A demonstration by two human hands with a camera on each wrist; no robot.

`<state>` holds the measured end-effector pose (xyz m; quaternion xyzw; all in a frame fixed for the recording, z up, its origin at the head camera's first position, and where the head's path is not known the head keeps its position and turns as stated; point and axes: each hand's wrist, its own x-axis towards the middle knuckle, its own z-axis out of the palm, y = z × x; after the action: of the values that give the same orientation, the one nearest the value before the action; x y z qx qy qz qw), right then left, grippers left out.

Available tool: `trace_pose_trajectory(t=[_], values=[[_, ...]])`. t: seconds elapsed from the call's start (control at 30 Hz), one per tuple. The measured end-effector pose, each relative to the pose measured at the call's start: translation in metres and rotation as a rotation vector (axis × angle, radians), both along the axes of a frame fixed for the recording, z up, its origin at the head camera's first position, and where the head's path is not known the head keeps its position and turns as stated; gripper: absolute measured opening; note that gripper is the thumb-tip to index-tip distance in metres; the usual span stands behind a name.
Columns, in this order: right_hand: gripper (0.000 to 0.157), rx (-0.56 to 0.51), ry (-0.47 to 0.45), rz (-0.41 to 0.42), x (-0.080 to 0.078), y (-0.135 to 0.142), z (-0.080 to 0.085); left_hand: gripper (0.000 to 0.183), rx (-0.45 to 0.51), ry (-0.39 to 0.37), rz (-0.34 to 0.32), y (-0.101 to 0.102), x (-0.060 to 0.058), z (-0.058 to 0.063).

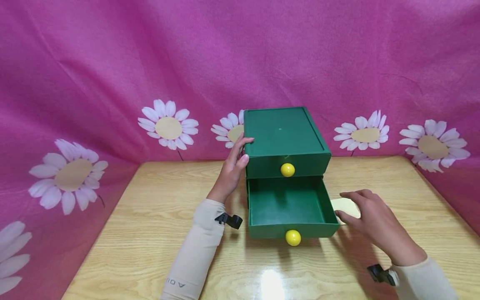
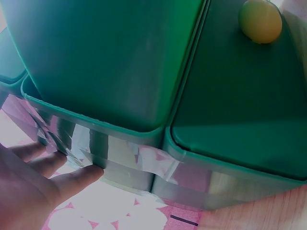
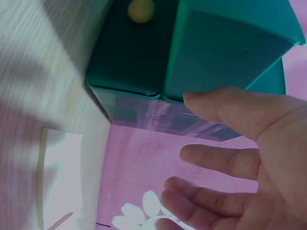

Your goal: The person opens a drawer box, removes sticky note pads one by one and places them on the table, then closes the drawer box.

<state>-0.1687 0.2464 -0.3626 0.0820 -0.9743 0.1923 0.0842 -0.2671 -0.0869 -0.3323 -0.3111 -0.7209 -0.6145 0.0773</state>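
Observation:
A green drawer cabinet with yellow knobs stands on the table. Its top drawer is closed, while the drawer below is pulled out with a bare inside. In the wrist views another closed drawer shows beneath it. My left hand rests against the cabinet's left side, fingers extended, one fingertip over the top edge. Beside the pulled-out drawer's right wall, my right hand holds nothing, its thumb and fingers apart. A pale yellow pad-like block lies on the table, partly behind that hand.
The wooden table meets a pink cloth backdrop printed with white daisies, close behind the cabinet. Each forearm wears a light sleeve with a black wrist mount.

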Motion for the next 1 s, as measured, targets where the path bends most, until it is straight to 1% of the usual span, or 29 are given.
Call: trace_pose_trajectory(t=[0.13,0.47,0.57,0.8,1.0], values=[[0.052,-0.007,0.058,0.012,0.005,-0.002,0.005,0.051,0.001,0.007,-0.003,0.000,-0.001,-0.001],[0.049,-0.029,0.273,0.091,0.019,-0.011,0.017,0.051,-0.004,-0.010,-0.002,0.000,-0.001,-0.001],[0.048,-0.028,0.319,0.106,0.024,-0.015,0.021,0.051,-0.003,-0.008,-0.005,0.000,-0.001,-0.001],[0.052,-0.018,0.347,0.120,0.031,-0.020,0.029,0.051,0.010,-0.002,-0.011,0.000,-0.001,-0.002],[0.053,-0.031,0.375,0.143,0.037,-0.026,0.032,0.051,0.017,-0.010,-0.015,0.000,-0.001,-0.002]])
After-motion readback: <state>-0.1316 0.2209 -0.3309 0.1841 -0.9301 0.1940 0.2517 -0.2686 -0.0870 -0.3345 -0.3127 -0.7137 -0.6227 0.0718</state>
